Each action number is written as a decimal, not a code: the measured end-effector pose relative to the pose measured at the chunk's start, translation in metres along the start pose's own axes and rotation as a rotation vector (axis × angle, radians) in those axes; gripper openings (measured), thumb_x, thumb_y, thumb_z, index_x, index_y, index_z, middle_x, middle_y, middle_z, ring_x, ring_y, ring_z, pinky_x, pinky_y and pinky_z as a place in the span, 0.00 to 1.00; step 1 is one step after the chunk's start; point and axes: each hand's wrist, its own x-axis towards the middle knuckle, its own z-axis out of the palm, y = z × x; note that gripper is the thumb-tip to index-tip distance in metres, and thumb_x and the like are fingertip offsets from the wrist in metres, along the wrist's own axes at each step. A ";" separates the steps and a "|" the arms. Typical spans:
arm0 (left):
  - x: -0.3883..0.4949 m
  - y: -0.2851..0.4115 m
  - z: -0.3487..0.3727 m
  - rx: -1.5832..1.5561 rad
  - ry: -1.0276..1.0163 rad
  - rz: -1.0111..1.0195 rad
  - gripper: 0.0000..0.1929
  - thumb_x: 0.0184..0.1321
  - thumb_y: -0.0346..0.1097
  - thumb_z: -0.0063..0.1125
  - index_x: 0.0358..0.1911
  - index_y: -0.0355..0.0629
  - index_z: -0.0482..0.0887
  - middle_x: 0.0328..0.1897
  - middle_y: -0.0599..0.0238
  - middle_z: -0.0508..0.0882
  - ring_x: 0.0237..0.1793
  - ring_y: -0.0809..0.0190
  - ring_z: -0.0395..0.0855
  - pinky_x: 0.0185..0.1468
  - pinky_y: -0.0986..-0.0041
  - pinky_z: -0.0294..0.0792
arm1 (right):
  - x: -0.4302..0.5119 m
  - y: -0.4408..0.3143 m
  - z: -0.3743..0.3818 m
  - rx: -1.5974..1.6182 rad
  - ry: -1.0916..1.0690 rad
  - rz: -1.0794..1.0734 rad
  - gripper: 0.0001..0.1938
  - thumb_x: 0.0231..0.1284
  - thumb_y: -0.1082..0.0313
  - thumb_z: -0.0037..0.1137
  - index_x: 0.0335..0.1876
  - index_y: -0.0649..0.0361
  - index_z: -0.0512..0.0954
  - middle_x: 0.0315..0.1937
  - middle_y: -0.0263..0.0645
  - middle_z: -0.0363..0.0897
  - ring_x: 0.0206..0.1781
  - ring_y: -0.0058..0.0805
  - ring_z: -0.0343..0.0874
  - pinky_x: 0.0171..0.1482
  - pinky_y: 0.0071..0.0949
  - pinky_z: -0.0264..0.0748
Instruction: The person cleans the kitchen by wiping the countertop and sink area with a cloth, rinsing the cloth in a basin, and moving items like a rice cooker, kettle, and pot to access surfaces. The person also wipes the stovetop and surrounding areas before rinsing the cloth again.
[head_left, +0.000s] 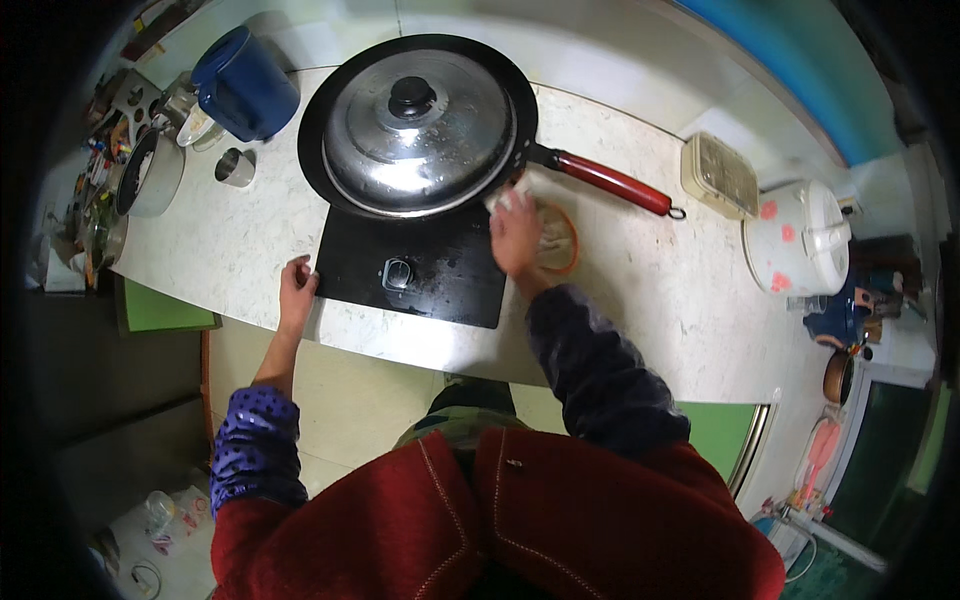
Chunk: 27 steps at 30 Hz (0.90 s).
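Note:
My right hand (517, 232) presses on a pale cloth (534, 184) at the right side of a black induction cooktop (360, 262). An orange-edged part of what looks like the same cloth (559, 238) spreads on the counter beside that hand. My left hand (298, 292) rests at the cooktop's left edge, fingers loosely curled and apart, with nothing seen in them. On the cooktop's far part sits a black wok (311, 142), covered by a domed steel lid (427, 161) with a black knob. Its red handle (615, 182) points right.
Toward the left stand a blue jug (247, 90), a small steel cup (235, 168) and a pot (161, 172). A lidded plastic box (718, 174) and a white rice cooker (795, 240) with pink flowers are at the right. The tiled wall (585, 52) runs behind the wok.

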 end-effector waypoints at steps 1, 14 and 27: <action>-0.013 0.003 -0.002 -0.046 -0.038 -0.058 0.20 0.54 0.21 0.54 0.53 0.39 0.73 0.35 0.67 0.73 0.35 0.69 0.70 0.43 0.78 0.67 | -0.022 -0.008 -0.001 0.000 -0.009 -0.010 0.13 0.54 0.70 0.51 0.46 0.55 0.80 0.59 0.43 0.70 0.60 0.47 0.66 0.58 0.44 0.64; -0.132 0.096 0.060 0.223 -0.151 0.299 0.17 0.58 0.23 0.48 0.53 0.36 0.73 0.44 0.57 0.77 0.43 0.58 0.78 0.50 0.71 0.69 | -0.152 0.042 -0.094 -0.293 -0.064 -0.102 0.21 0.56 0.71 0.45 0.58 0.51 0.72 0.56 0.40 0.72 0.59 0.39 0.69 0.55 0.41 0.66; -0.164 0.142 0.168 0.141 -0.219 0.307 0.14 0.59 0.25 0.48 0.49 0.34 0.74 0.40 0.55 0.77 0.42 0.55 0.76 0.51 0.71 0.68 | -0.139 0.050 -0.109 -0.036 -0.188 -0.293 0.27 0.46 0.68 0.55 0.58 0.42 0.73 0.60 0.39 0.67 0.61 0.36 0.65 0.62 0.47 0.59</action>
